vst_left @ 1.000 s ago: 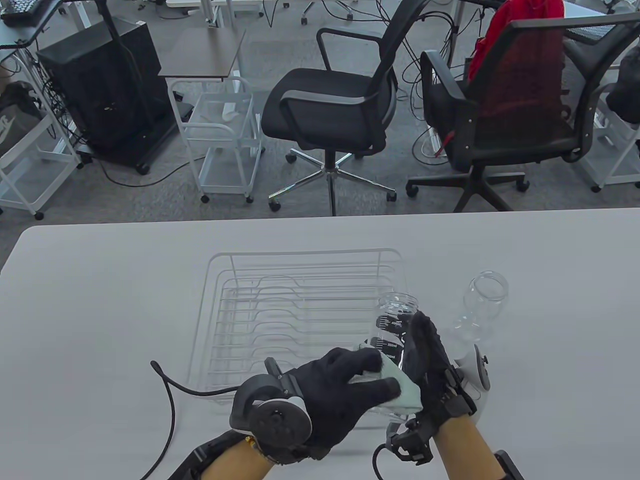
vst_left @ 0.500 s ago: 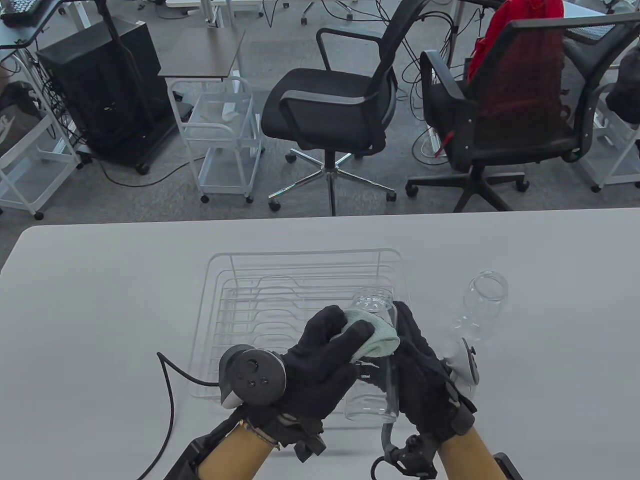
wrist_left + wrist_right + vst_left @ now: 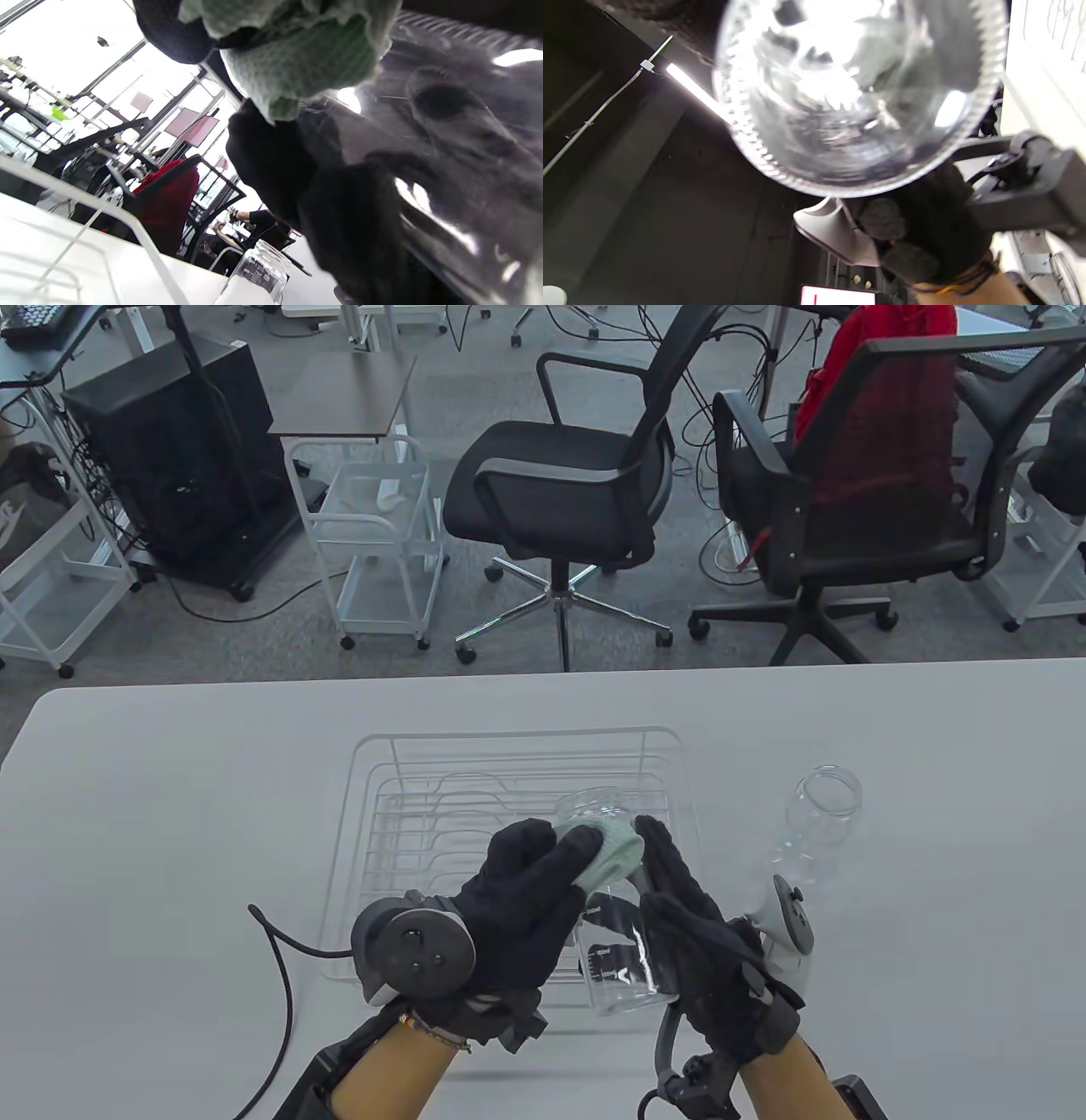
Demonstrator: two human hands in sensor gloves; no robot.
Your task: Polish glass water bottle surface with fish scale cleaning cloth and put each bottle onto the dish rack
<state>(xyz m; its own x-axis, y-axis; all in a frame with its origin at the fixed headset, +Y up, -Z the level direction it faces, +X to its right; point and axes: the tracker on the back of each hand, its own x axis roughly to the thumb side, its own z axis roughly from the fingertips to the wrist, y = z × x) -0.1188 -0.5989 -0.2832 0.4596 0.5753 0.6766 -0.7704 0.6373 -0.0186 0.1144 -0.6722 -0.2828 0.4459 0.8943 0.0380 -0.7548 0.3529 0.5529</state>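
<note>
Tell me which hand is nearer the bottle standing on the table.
Right. The right hand is beside the standing bottle; the left hand is farther, across the held bottle.

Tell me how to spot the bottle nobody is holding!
Find the white wire dish rack in the middle of the grey table. Look just past its right side, beyond the two gloved hands: a small clear glass bottle rests there on the tabletop. Unlike the other bottle, it has no cloth on it and no fingers round it.
</note>
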